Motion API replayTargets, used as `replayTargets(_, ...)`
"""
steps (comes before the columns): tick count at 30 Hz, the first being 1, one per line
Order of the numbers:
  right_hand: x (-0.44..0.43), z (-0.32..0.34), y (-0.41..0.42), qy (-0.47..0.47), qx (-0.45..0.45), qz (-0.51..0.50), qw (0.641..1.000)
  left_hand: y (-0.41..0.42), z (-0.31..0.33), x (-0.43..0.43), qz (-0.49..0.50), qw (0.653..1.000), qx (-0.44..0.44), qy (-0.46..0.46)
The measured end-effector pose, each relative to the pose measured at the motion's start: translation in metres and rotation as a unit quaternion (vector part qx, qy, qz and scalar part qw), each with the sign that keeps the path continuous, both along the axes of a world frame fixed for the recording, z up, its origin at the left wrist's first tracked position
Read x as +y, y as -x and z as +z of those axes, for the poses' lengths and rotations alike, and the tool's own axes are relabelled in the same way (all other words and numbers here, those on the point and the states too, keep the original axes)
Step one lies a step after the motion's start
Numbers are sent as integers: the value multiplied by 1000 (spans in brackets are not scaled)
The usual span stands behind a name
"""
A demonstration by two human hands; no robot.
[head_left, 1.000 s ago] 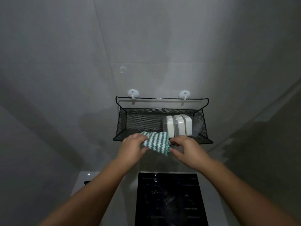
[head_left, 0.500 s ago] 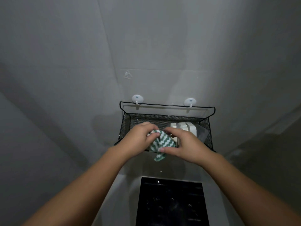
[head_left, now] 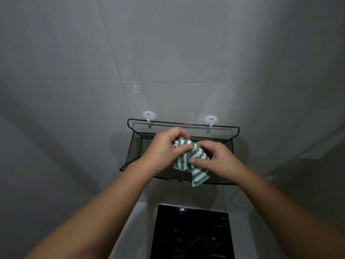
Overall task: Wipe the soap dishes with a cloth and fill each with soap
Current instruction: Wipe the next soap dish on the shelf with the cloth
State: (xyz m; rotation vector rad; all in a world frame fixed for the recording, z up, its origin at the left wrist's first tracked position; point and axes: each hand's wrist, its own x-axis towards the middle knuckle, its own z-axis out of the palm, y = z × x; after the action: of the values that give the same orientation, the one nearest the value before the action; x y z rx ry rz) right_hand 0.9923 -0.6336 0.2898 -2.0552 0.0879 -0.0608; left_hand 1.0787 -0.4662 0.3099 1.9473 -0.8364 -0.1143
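Green-and-white zigzag-striped cloth (head_left: 188, 159), bunched between both hands in front of a black wire-mesh basket (head_left: 134, 146). Left hand (head_left: 164, 148): fingers (head_left: 180, 133) curled over the cloth's upper fold, thumb pressed onto its near face, so that the hand grips the cloth. Right hand (head_left: 217, 159): thumb and curled fingers (head_left: 202, 145) pinch the cloth's right side. One loose corner of the cloth hangs below this hand and crosses the basket's front rim. Both forearms reach in from the lower edge of the view and meet at the cloth. Hands and cloth together cover the middle and right of the basket's inside, so the soap dishes cannot be made out. The basket hangs by its top wire from two round white wall hooks, the left hook (head_left: 149, 116) and the right hook (head_left: 210, 120), both fixed to a grey tiled wall (head_left: 168, 53). Below the basket lies a glossy black panel (head_left: 192, 234) with a few bright specks, set in a white surface (head_left: 240, 230). Which appliance the panel belongs to cannot be told.
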Motion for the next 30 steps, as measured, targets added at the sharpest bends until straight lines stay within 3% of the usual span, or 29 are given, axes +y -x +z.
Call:
replayTargets(5,-17,2,7,63,-33,-80,994,0,0,-12,-37,999,0,0)
replayTargets(10,-30,5,12,27,-12,-131,991,-6,-9,-16,-50,998,33,17)
replayTargets(15,-49,2,19,54,-42,-186,980,-24,-41,-14,6,993,-23,-115)
replayTargets(20,-59,-4,23,39,-55,-235,970,-32,-67,-28,25,966,-40,-255)
replayTargets(30,-66,-17,27,2,-41,-240,970,-28,-91,-60,58,949,65,-303)
